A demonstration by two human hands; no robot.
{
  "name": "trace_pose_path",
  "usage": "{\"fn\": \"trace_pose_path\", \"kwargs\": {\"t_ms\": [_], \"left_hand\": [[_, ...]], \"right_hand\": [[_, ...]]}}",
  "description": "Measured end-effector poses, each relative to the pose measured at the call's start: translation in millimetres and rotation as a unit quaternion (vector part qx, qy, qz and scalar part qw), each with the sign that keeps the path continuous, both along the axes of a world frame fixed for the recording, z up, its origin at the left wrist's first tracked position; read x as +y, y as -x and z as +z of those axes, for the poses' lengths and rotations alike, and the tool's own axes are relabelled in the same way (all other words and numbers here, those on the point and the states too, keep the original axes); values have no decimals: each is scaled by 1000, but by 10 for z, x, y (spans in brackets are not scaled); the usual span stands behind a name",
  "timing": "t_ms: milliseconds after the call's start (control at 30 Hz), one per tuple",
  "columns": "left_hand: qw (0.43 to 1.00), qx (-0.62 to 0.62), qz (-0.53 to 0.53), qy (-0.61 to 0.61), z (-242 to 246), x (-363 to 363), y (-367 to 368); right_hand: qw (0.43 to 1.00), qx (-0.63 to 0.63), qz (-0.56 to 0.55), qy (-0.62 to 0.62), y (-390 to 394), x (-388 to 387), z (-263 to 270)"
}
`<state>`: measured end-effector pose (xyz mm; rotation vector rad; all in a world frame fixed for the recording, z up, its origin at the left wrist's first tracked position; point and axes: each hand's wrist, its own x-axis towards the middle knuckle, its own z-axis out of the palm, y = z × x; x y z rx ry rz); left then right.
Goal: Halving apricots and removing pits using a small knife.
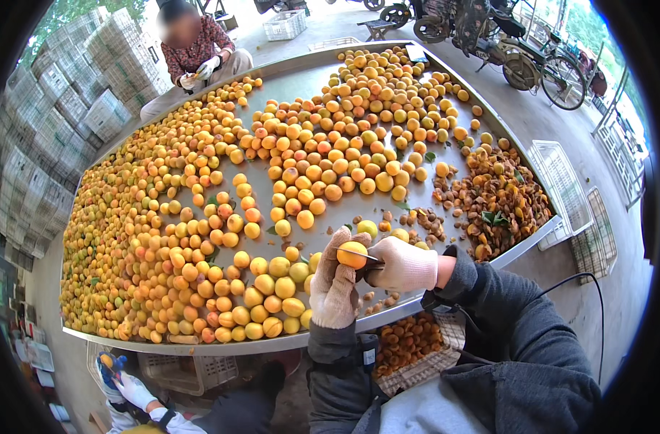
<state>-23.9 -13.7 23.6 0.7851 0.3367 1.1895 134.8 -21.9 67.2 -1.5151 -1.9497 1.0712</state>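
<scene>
Above the near edge of a metal-topped table [416, 203], my left hand [332, 293] in a knitted glove holds a whole apricot [352, 255] between fingers and thumb. My right hand [403, 263], also gloved, grips a small knife [362, 253], whose thin blade lies across the apricot's face. Whether the blade has gone into the flesh cannot be told. Just beyond my hands lie a greenish-yellow apricot [367, 228] and loose apricot pits [430, 223]. Whole apricots [199, 238] cover much of the table to the left and the far side. Below the table edge, a crate holds apricot halves [408, 342].
A brownish heap of pits and fruit scraps [503, 200] lies at the table's right end, beside white plastic crates [560, 184]. One co-worker [199, 54] sits at the far side; another's gloved hand [134, 389] shows at lower left. A black cable [601, 309] runs right of my arm.
</scene>
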Motion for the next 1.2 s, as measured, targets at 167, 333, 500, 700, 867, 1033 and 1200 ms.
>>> {"fn": "trace_pose_path", "kwargs": {"t_ms": [167, 333, 500, 700, 867, 1033, 1200], "left_hand": [[1000, 10, -2, -23, 27, 19, 20], [998, 32, 38, 38, -53, -1, -71], [924, 310, 140, -176, 39, -61, -83], [989, 105, 102, 3, -63, -68, -135], [966, 220, 118, -69, 18, -74, -95], [965, 229, 57, -118, 13, 5, -2], [990, 116, 64, -52, 51, 6, -97]], "right_hand": [[999, 36, -10, -25, 23, -22, 15], [997, -12, -22, -66, 11, -75, -143], [999, 24, -10, -20, -58, -96, -270], [997, 24, -49, -47, 23, -109, -261], [996, 39, -65, -47, 29, -132, -304], [973, 177, 8, 151, -47, -81, -194], [969, 160, -35, 187, -131, -164, -2]]}}
